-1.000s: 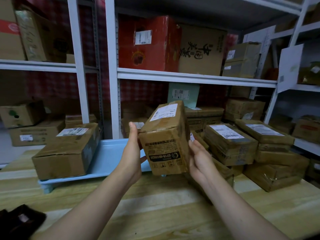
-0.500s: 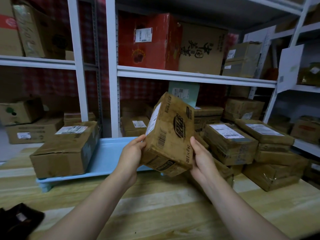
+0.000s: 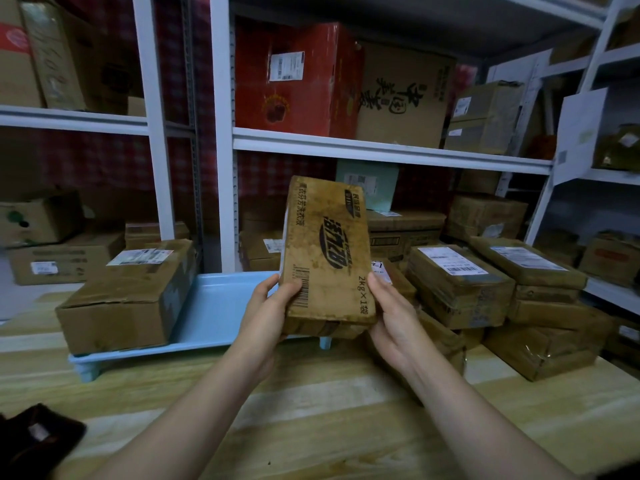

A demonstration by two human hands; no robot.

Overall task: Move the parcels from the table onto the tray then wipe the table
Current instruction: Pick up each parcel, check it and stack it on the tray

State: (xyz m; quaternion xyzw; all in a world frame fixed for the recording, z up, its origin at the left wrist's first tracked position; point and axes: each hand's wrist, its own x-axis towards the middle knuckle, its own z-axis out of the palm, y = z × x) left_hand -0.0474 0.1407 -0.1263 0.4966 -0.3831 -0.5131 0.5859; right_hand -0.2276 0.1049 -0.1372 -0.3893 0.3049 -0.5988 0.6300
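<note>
Right, left hand (image 3: 266,315) and right hand (image 3: 393,318) grip the parcel (image 3: 327,258) upright at centre frame, fingers curled round its sides; best lay it flat on the blue tray (image 3: 221,306) beside the box (image 3: 128,299).

Parcel storeroom (shelves (image 3: 381,150) of boxes (image 3: 298,81))

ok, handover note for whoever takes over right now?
Left hand and right hand both grip the held parcel by its lower sides. It is upright in the air, in front of the right end of the tray.
One big parcel sits on the tray's left end.
A stack of parcels waits on the table, at right.
Done: one parcel trayed.
Left: set this one down, move the stack, wipe the table. What looks like a dark cloth lies near left.
</note>
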